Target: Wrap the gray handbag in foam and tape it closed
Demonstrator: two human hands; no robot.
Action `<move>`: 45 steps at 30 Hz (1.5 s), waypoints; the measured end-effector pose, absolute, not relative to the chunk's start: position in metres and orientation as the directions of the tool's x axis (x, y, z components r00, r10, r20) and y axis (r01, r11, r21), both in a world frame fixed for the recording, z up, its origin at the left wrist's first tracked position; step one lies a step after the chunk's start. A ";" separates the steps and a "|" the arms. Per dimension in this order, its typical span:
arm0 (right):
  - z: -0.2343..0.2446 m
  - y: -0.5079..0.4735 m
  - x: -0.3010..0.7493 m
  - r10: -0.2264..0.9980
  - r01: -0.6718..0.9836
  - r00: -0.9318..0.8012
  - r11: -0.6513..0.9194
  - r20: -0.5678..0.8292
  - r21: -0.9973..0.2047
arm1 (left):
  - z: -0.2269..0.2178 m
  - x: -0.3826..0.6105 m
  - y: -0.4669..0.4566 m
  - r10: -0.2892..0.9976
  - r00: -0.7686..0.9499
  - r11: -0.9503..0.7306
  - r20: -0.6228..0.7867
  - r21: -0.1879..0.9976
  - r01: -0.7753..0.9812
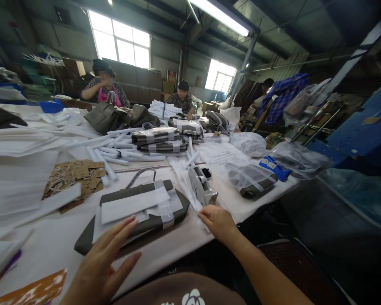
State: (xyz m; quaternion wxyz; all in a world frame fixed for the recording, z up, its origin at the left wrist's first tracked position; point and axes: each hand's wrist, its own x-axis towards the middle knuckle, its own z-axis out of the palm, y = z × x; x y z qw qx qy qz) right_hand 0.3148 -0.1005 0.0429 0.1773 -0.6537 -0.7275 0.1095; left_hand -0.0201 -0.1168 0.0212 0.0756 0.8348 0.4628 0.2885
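A flat grey handbag wrapped in white paper and clear tape lies on the white table in front of me. My left hand hovers open at the bag's near edge, fingers spread. My right hand is closed in a pinch on a strip of clear tape just below the grey tape dispenser. The strip runs between the dispenser and my fingers.
Wrapped grey bags, white paper rolls, brown card tags and bagged bags cover the table. White paper stacks sit left. Three people sit at the far side. Blue bins stand right of the table edge.
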 end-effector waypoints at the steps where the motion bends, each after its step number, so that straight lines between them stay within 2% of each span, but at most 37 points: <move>1: 0.056 -0.110 0.306 0.976 0.870 -0.173 0.216 0.136 -0.444 | 0.031 -0.001 -0.114 0.756 0.491 -0.646 0.432 0.374 0.665; 4: 0.087 -0.137 0.282 0.904 0.683 -0.397 0.406 0.159 -0.606 | 0.058 0.048 -0.107 0.587 0.726 -0.797 0.358 0.415 0.440; 7: 0.099 -0.150 0.277 0.900 0.599 -0.414 0.381 0.135 -0.704 | 0.073 0.073 -0.105 0.516 0.821 -0.753 0.245 0.587 0.297; 11: 0.089 -0.146 0.302 0.967 0.590 -0.252 0.182 0.035 -0.787 | 0.068 0.050 -0.101 0.625 0.780 -0.492 0.010 0.781 0.385; 13: 0.076 -0.142 0.312 0.972 0.567 -0.231 0.094 -0.048 -0.819 | 0.057 0.017 -0.103 0.693 0.706 -0.296 -0.150 0.833 0.467; 15: 0.056 -0.136 0.312 0.955 0.585 -0.264 0.044 -0.138 -0.810 | 0.042 -0.023 -0.110 0.734 0.614 -0.119 -0.291 0.834 0.538; 19: 0.003 -0.126 0.277 0.908 0.745 -0.321 0.067 -0.268 -0.664 | 0.012 -0.105 -0.137 0.789 0.368 0.167 -0.492 0.749 0.642; 22: -0.028 -0.120 0.241 0.885 0.876 -0.323 0.145 -0.335 -0.460 | -0.001 -0.152 -0.152 0.855 0.165 0.228 -0.491 0.644 0.731; 24: -0.037 -0.116 0.221 0.889 0.918 -0.317 0.200 -0.331 -0.343 | -0.001 -0.171 -0.154 0.896 0.024 0.208 -0.444 0.466 0.860; 26: -0.038 -0.113 0.206 0.891 0.929 -0.328 0.244 -0.314 -0.277 | 0.003 -0.179 -0.148 0.932 -0.073 0.154 -0.356 0.207 0.966; 28: -0.036 -0.111 0.197 0.891 0.931 -0.338 0.269 -0.304 -0.247 | 0.007 -0.180 -0.133 0.967 -0.050 0.047 -0.250 -0.018 0.999; 30: -0.033 -0.109 0.192 0.896 0.937 -0.325 0.263 -0.302 -0.228 | 0.008 -0.176 -0.110 0.982 0.062 -0.087 -0.177 -0.136 0.987; 32: -0.032 -0.108 0.189 0.908 0.947 -0.293 0.234 -0.300 -0.218 | 0.006 -0.171 -0.081 0.978 0.150 -0.174 -0.148 -0.164 0.971; 37: -0.031 -0.110 0.187 0.925 0.967 -0.213 0.154 -0.315 -0.202 | 0.000 -0.159 0.004 0.949 0.289 -0.303 -0.129 -0.114 0.946; 45: -0.028 -0.112 0.199 0.903 0.974 -0.223 0.191 -0.367 -0.122 | -0.008 -0.161 0.094 0.886 0.426 -0.441 -0.184 -0.044 0.897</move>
